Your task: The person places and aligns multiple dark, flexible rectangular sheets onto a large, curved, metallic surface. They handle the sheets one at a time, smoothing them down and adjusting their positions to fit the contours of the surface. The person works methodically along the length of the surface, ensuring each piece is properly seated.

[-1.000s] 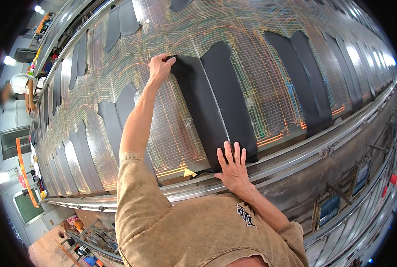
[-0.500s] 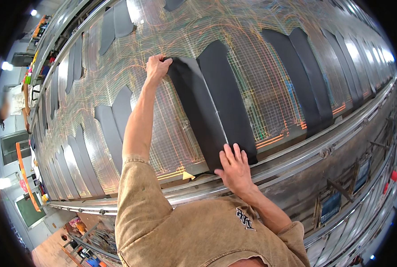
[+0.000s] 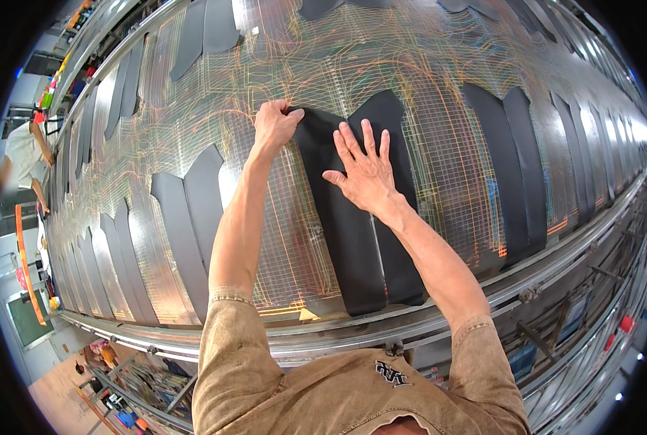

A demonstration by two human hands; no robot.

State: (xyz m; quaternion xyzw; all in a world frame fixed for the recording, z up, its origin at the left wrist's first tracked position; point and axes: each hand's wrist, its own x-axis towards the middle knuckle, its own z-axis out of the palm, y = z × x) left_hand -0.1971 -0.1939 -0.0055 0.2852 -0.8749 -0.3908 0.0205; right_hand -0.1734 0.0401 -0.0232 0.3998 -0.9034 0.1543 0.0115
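Two long black fabric panels, a left one (image 3: 341, 239) and a right one (image 3: 397, 250), lie side by side on a long table (image 3: 273, 246) covered with coloured marking lines. A thin pale gap runs between their inner edges. At the far left corner of the left panel, my left hand (image 3: 275, 130) pinches the fabric between thumb and fingers. My right hand (image 3: 367, 170) lies with fingers spread, palm down over the upper part of the panels, across the seam. It holds nothing and hides part of both inner edges.
More dark panel pairs lie to the left (image 3: 182, 217) and right (image 3: 508, 174). A metal rail (image 3: 476, 308) runs along the near edge. A yellow triangular mark (image 3: 308, 315) sits by that edge. Another person (image 3: 25, 163) stands at the far left side.
My right hand has moved from the near end of the panels up to their far part. My left hand keeps its pinch at the corner. The view has shifted slightly.
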